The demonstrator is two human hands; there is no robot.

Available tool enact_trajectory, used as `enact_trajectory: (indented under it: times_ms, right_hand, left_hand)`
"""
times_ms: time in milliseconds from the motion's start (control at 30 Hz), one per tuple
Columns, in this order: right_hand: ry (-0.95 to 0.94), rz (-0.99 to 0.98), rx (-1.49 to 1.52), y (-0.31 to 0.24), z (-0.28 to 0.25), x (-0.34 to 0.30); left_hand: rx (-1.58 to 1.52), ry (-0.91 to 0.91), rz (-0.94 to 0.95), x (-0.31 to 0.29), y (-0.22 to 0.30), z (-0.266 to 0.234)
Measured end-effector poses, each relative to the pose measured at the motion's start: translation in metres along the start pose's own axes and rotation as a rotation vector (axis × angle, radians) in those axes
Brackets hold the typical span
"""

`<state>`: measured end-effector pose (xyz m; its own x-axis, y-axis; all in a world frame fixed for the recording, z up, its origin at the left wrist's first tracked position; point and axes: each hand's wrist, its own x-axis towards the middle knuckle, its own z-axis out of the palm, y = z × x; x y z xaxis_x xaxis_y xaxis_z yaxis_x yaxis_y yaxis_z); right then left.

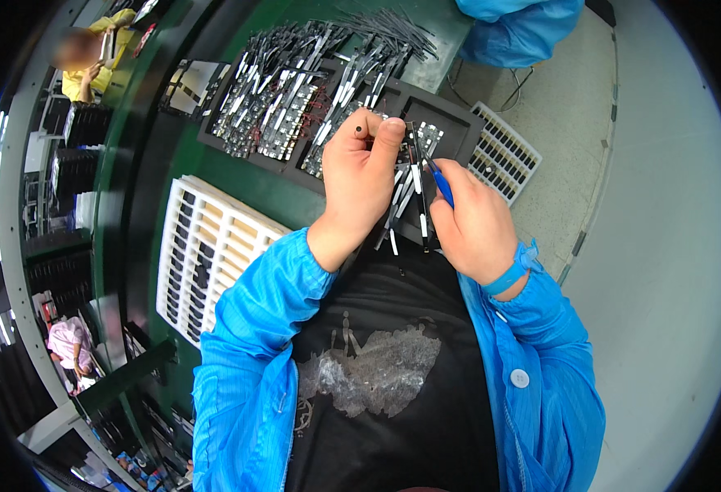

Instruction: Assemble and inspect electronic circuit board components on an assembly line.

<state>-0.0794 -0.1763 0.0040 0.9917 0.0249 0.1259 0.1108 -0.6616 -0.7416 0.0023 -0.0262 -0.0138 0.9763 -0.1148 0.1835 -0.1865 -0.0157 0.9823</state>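
My left hand [356, 180] is closed above the near side of a black tray [451, 115], thumb pressed to the fingers. From its thumb tip hangs a narrow black-and-white strip [417, 184]. A small dark round end [359, 129] shows between the fingers; the rest of that piece is hidden. My right hand [477, 221] is closed around a blue-handled tool [442, 187]. The tool's dark tip meets or nearly meets the strip; its exact kind is hard to make out. More black-and-white strips [397, 205] lie just below and between my hands.
Several small circuit boards with black-and-white tails [274, 98] fill the black tray on the green table [143, 238]. White slotted trays holding black parts stand at left [213, 254] and right [504, 152]. Across the table is a blue sleeve [516, 33]; a person in yellow [98, 57] sits far left.
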Motion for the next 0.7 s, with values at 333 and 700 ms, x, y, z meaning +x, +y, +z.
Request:
enact_trajectory:
  times_ms: [333, 700]
  right_hand:
    - [0.047, -0.008, -0.073, 0.003, 0.004, 0.001]
    - [-0.343, 0.445, 1.072, 0.011, 0.010, -0.002]
  left_hand:
    - [-0.110, 0.007, -0.264, 0.005, -0.002, 0.007]
    - [-0.421, -0.066, -0.535, 0.008, 0.014, 0.012]
